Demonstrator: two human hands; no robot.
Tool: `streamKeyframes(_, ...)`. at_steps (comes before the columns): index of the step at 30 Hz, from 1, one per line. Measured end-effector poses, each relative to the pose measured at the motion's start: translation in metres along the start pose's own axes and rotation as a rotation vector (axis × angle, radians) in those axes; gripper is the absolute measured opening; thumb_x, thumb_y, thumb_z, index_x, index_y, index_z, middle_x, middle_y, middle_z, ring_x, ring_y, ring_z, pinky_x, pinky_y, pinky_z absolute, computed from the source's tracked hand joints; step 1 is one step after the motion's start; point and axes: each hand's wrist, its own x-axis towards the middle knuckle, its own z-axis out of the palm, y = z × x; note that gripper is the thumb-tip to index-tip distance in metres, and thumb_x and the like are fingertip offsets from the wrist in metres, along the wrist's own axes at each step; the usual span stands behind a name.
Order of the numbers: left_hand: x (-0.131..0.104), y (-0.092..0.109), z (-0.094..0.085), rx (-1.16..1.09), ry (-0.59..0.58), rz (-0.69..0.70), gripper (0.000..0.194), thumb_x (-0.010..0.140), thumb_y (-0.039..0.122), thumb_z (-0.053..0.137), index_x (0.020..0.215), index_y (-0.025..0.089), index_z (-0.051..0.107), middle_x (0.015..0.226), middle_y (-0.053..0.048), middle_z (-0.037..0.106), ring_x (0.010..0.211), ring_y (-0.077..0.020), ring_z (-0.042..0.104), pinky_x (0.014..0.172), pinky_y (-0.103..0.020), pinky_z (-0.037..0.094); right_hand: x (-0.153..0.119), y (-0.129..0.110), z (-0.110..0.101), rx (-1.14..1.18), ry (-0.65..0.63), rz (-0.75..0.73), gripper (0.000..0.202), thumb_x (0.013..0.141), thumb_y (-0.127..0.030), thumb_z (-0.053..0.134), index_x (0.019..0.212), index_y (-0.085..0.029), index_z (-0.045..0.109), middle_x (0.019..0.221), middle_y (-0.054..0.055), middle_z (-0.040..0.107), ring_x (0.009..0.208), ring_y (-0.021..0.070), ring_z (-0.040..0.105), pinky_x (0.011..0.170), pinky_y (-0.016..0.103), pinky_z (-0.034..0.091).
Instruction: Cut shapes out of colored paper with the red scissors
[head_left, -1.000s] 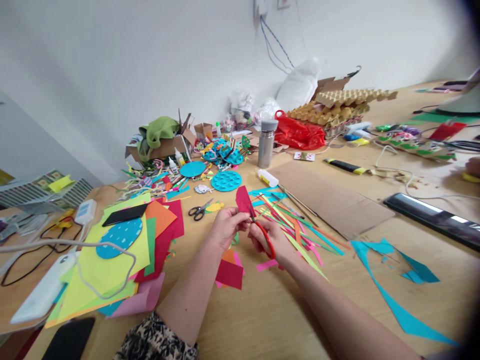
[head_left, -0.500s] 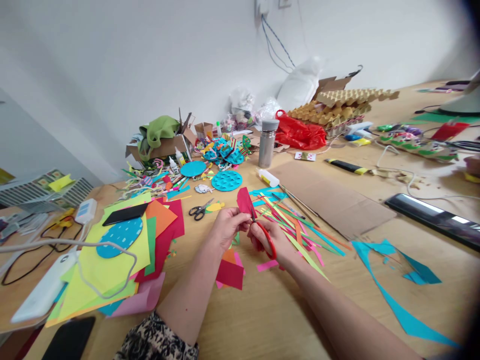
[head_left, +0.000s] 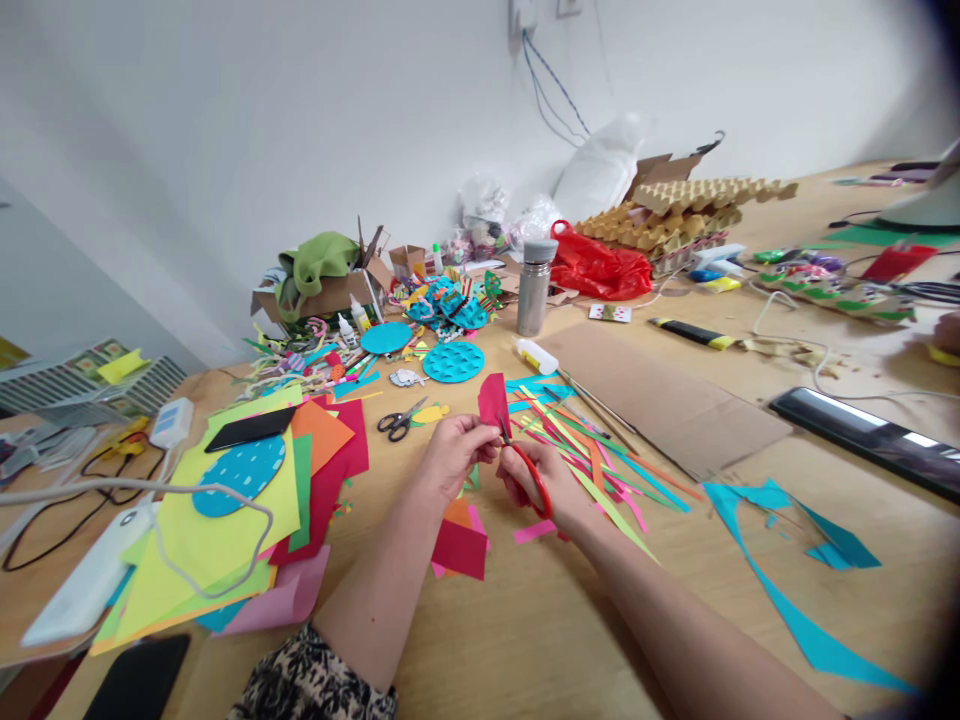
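Note:
Pinched in my left hand [head_left: 459,452] is a small piece of red paper [head_left: 493,398], standing up above the fingertips. My right hand [head_left: 541,474] is closed round the red handles of a pair of scissors [head_left: 537,482], whose blades meet the paper's lower right edge. Below my hands lie red, orange and pink paper pieces [head_left: 460,548]. Just right of the scissors spreads a heap of thin coloured paper strips [head_left: 600,450]. A second, black-handled pair of scissors [head_left: 397,424] rests left of the paper, beside a yellow paper cutout [head_left: 430,412].
Coloured sheets [head_left: 225,540] with a black phone [head_left: 251,428] on top lie at left. Blue discs [head_left: 453,362], a glue bottle [head_left: 536,355] and a steel flask [head_left: 534,290] stand or lie beyond my hands. At right are flat cardboard [head_left: 667,400] and blue paper scraps [head_left: 795,600].
The red paper has turned slightly and shifted a little to the right at the scissor blades. Both hands keep their grip in nearly the same place.

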Motion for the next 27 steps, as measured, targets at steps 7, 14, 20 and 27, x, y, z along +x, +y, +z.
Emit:
streamKeyframes(7, -0.0009, 0.0009, 0.001, 0.032, 0.014, -0.005, 0.018, 0.055, 0.024, 0.076, 0.06, 0.012, 0.063, 0.056, -0.002, 0.062, 0.05, -0.0096, 0.055, 0.054, -0.023, 0.042, 0.0008, 0.0019, -0.0004, 0.0, -0.012, -0.023, 0.061, 0.076, -0.078, 0.056, 0.063, -0.019, 0.049, 0.048, -0.002, 0.05, 0.04, 0.0091, 0.04, 0.041, 0.023, 0.027)
streamKeyframes(14, -0.0005, 0.0012, 0.0015, 0.052, 0.007, -0.003, 0.015, 0.056, 0.023, 0.074, 0.06, 0.013, 0.064, 0.053, -0.002, 0.061, 0.049, -0.0101, 0.054, 0.054, -0.024, 0.042, 0.0008, 0.003, -0.0004, -0.011, 0.002, -0.028, 0.06, 0.076, -0.078, 0.055, 0.065, -0.019, 0.049, 0.048, -0.002, 0.049, 0.04, 0.0088, 0.041, 0.04, 0.022, 0.028)
streamKeyframes(20, 0.0006, 0.0008, 0.0004, 0.052, 0.006, -0.011, 0.015, 0.057, 0.023, 0.074, 0.061, 0.012, 0.063, 0.056, -0.002, 0.062, 0.05, -0.0092, 0.054, 0.054, -0.023, 0.042, -0.0001, 0.0002, -0.0002, -0.022, 0.014, 0.012, 0.059, 0.074, -0.077, 0.058, 0.064, -0.019, 0.049, 0.044, -0.003, 0.049, 0.036, 0.0076, 0.038, 0.037, 0.021, 0.023)
streamKeyframes(27, 0.0017, -0.0004, -0.0024, 0.054, 0.001, 0.005, 0.019, 0.058, 0.025, 0.076, 0.064, 0.012, 0.063, 0.058, -0.003, 0.063, 0.051, -0.0101, 0.055, 0.055, -0.024, 0.044, 0.0006, -0.0016, 0.0001, -0.004, 0.013, 0.039, 0.058, 0.071, -0.076, 0.06, 0.063, -0.02, 0.048, 0.042, -0.004, 0.047, 0.035, 0.0075, 0.037, 0.036, 0.021, 0.022)
